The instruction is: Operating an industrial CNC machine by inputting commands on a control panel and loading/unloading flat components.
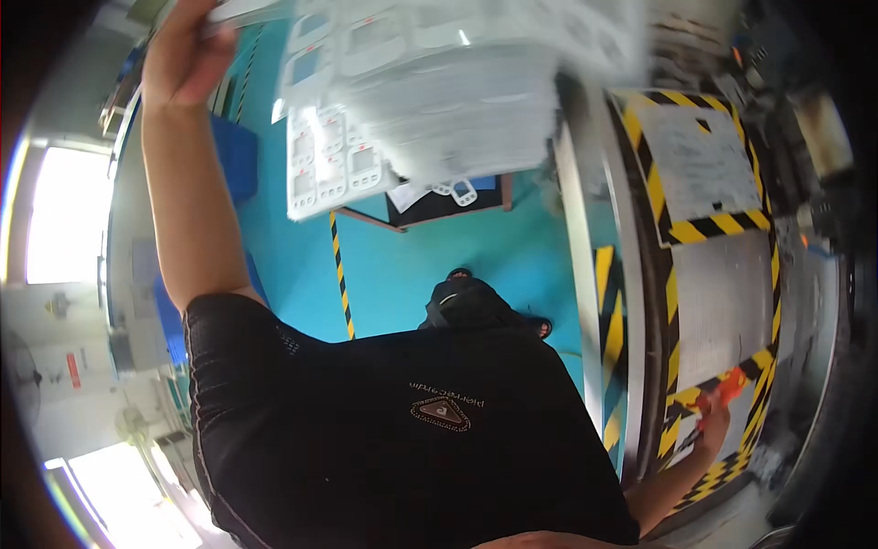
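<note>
My left hand (190, 59) is raised at the upper left, its fingers curled at the edge of the frame. A thin pale strip or sheet (251, 11) runs from it; what the fingers hold is partly cut off. Beside it, a tall stack of white plastic sheets (448, 110) with rows of windowed panels fills the top middle, blurred in part. Far out at the lower right, my right hand (715, 423) is closed around an orange-red object (732, 384), its kind unclear, over a panel edged with yellow-black tape.
A metal-framed machine or bench (722, 293) with yellow-black striped borders runs along the right. Beneath the stack stands a dark, brown-edged table (439, 212) with loose white pieces. Blue bins (236, 160) stand left. Striped tape (340, 274) crosses the turquoise floor (393, 274).
</note>
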Demonstrator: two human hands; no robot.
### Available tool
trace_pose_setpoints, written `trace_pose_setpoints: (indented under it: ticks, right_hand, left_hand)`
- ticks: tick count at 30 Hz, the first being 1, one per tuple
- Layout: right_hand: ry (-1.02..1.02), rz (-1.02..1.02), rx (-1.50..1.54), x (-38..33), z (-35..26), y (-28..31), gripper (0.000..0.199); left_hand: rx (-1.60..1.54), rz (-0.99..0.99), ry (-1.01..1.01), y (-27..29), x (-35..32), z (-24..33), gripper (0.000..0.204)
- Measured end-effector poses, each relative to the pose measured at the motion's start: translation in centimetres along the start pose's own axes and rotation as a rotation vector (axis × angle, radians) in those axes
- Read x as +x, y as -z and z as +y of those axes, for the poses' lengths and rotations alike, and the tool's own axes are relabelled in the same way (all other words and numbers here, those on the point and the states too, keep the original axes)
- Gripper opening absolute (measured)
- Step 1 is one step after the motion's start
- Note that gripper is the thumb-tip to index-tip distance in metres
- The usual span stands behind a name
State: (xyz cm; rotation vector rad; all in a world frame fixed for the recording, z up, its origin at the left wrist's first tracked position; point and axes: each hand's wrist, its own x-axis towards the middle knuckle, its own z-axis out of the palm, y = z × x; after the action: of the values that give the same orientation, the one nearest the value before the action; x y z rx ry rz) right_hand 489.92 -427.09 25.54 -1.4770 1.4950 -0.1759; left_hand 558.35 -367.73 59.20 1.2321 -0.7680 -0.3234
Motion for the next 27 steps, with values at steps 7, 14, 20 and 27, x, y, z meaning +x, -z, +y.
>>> trace_pose_setpoints:
  ticks: [7, 14, 20, 27]
  right_hand:
    - [0.193, -0.07, 0.1, -8.3, -10.9, -7.0, 0.043]
    - [0.46, -0.015, 0.11, -21.1, -18.0, -19.7, 0.042]
    - [0.572, -0.634, -0.406, -29.3, -21.6, -30.7, 0.041]
    - [0.659, -0.792, -0.956, -34.2, -20.9, -57.5, 0.041]
  left_hand:
    - [-0.346, 0.405, -0.109, 29.5, -16.7, -3.0, 0.015]
    - [-0.457, 0.747, 0.007, 42.6, -30.4, -22.2, 0.017]
    - [-0.498, 1.084, 0.368, 40.8, -34.5, -33.8, 0.028]
    - [-0.447, 1.069, 0.38, 44.9, -18.9, -22.7, 0.026]
